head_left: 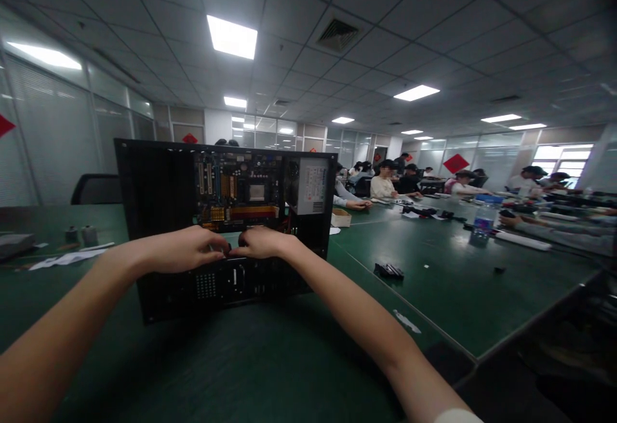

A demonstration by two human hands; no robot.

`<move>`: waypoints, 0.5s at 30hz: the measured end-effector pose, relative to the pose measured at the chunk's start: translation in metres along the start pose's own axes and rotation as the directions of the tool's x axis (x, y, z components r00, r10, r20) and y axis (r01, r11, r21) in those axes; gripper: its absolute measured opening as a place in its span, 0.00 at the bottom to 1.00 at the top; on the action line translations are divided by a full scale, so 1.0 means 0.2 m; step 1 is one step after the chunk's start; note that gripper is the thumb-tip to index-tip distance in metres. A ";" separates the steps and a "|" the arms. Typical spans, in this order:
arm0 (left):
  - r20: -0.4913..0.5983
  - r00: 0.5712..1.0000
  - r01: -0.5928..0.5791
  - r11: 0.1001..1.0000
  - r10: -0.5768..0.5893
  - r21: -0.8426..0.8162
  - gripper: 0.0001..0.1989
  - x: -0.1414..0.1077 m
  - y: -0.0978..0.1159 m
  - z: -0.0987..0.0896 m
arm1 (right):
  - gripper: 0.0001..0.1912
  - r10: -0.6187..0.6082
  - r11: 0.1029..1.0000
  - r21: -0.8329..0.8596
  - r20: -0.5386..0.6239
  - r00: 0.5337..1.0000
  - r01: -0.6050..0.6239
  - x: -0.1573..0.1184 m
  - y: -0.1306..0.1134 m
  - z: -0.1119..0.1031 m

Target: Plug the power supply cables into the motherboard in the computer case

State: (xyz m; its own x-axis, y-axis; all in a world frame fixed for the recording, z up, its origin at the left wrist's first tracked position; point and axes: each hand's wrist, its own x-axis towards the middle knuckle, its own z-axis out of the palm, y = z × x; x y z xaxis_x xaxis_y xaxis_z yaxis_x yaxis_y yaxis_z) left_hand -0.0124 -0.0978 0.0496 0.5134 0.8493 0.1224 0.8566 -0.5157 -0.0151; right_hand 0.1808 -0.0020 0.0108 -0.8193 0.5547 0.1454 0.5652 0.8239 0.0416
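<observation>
A black computer case [157, 198] stands on the green table in front of me, its open side facing me. The motherboard [240, 167] fills its upper middle, with a square silver processor [256, 192] and yellow and red memory slots [258, 211] below that. A silver power supply [313, 186] sits at the upper right. My left hand [195, 248] and my right hand [264, 243] meet just below the motherboard, fingers bent and closed. Between them shows a small patch of a pale flat piece [233, 240], mostly covered. I cannot make out what it is.
On the green table [347, 307] lie a black plastic part [389, 271], a torn plastic scrap [406, 321] and a water bottle [484, 217]. Papers [70, 257] and two small cylinders [89, 235] are at left. Several people sit along the table's far and right sides.
</observation>
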 end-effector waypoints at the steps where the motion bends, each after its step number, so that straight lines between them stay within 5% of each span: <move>1: 0.040 0.999 0.000 1.000 0.001 -0.030 0.17 0.01 0.01 0.00 | 0.24 -0.009 1.000 0.018 0.007 1.000 0.009 0.00 0.01 0.00; 3: 0.102 0.995 0.009 0.996 0.000 -0.086 0.18 0.03 0.01 0.01 | 0.18 -0.051 0.996 0.080 0.001 0.999 0.050 0.00 0.02 0.01; 7: -0.009 1.000 -0.019 0.993 0.018 -0.114 0.19 0.05 -0.01 0.04 | 0.12 -0.087 0.968 0.229 -0.099 0.991 0.108 -0.01 0.03 0.03; 15: -0.197 0.980 -0.058 0.981 0.021 -0.187 0.32 0.07 -0.05 0.09 | 0.14 0.204 0.742 0.657 -0.406 0.891 0.129 -0.06 0.07 -0.06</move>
State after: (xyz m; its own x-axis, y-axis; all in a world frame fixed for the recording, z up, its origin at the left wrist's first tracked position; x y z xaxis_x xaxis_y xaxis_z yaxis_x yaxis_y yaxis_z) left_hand -0.0123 -0.0782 0.0346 0.5112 0.7997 0.3151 0.8008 -0.5762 0.1633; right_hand 0.2006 0.0014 0.0220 -0.5749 0.6152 0.5395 0.2499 0.7599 -0.6002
